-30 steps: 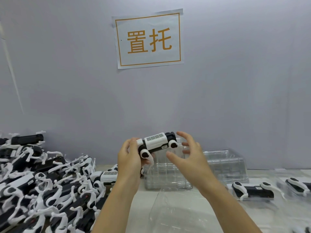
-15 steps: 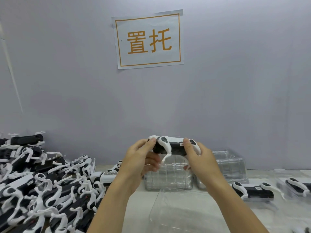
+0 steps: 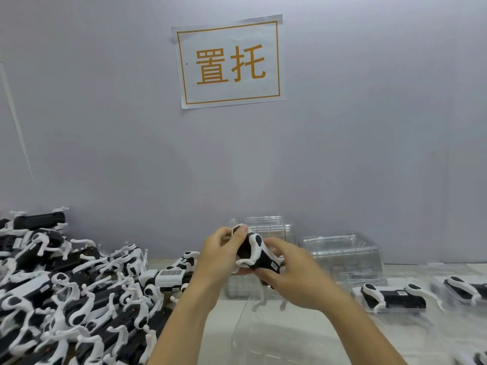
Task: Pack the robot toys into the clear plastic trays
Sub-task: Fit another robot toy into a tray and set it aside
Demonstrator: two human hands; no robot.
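Right now the biggest thing before me is the heap of unpacked robot toys [image 3: 66, 299], black and white, piled along my left side of the table [image 3: 303, 335]. Behind my hands, against the wall, stand two stacks of clear plastic trays [image 3: 342, 256], and one empty tray [image 3: 276, 341] lies flat just in front of me. Off to the right a packed toy [image 3: 392, 299] already sits in its own tray.

Between those, held up over the table, is the one robot toy [image 3: 257, 252] I am working on. My left hand [image 3: 220, 256] curls round its far end, thumb up on the white leg; my right hand [image 3: 295, 275] pinches the near end, thumb beneath. Both grips are closed on it.

I judge this the readying step: folding the legs in and turning the body. Next it must come down into the empty tray, lined up with the moulded hollow, legs tucked so nothing snags.
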